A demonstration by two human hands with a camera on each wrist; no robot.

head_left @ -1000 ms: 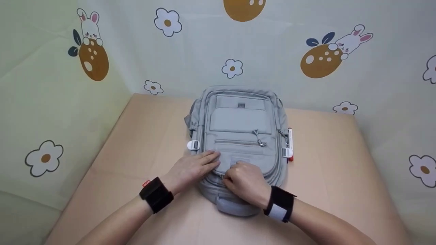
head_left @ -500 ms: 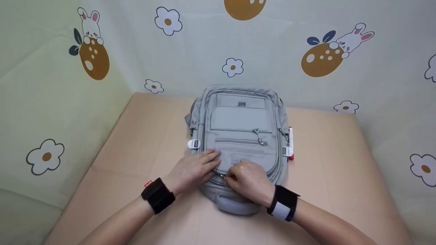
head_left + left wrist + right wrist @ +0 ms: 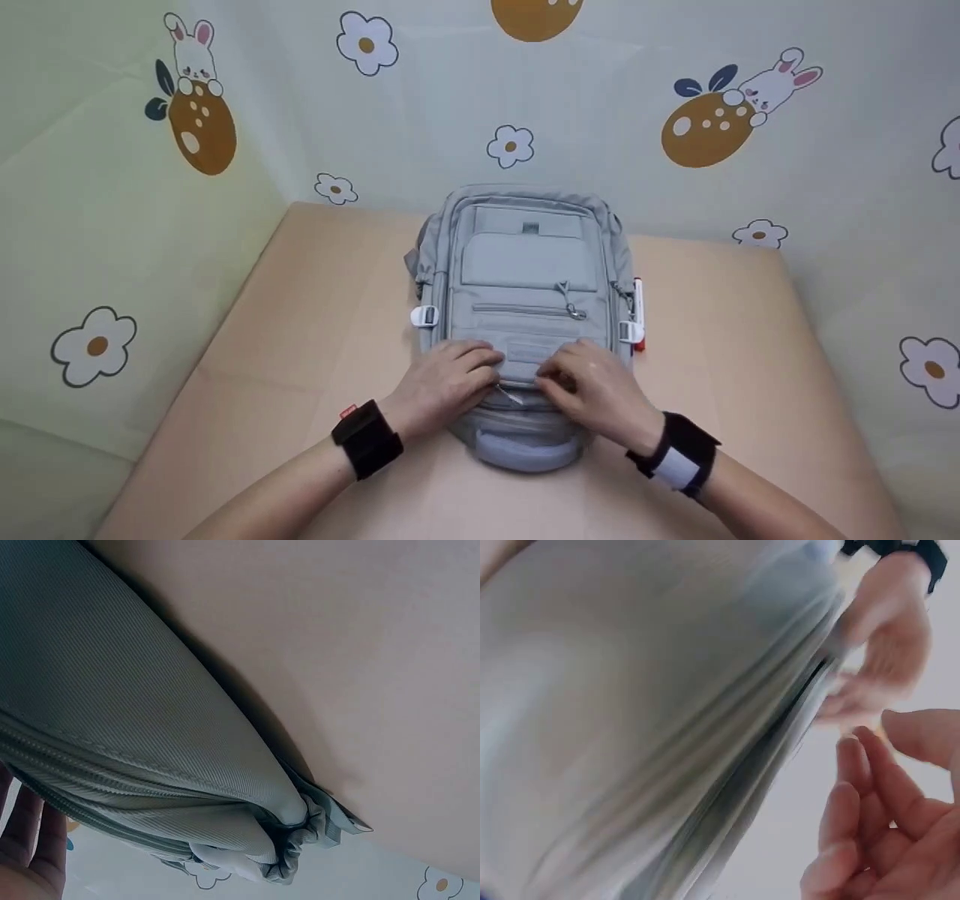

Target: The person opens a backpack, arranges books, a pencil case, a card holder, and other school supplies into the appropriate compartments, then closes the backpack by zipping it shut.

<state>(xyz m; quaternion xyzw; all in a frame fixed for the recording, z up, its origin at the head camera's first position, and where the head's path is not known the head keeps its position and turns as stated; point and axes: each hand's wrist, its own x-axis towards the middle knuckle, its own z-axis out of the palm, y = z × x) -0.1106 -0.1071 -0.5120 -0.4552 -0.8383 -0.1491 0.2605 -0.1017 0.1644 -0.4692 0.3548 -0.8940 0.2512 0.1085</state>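
A grey backpack (image 3: 529,262) lies on its back with its front pockets facing up. My left hand (image 3: 450,379) rests on the bag's lower left front, fingers stretched over the fabric. Beside those fingertips a zipper pull (image 3: 511,395) hangs over the curved pocket seam. At the lower right of the pocket is my right hand (image 3: 600,386), fingers bent and thumb apart from them, with nothing between. In the right wrist view, this right hand (image 3: 889,810) is off the blurred grey fabric. The left wrist view shows the zipper track (image 3: 112,780) along the bag's side.
A white marker with a red end (image 3: 640,315) sits at the bag's right side. White strap buckles (image 3: 424,316) are on both sides. The bag's grey top handle (image 3: 525,452) points toward me on the beige tabletop (image 3: 720,360). A printed curtain (image 3: 600,112) encloses the back and sides.
My right hand has moved right, away from the zipper pull it was pinching, and its thumb and fingers have parted. My left hand has shifted slightly right along the pocket, close to the pull.
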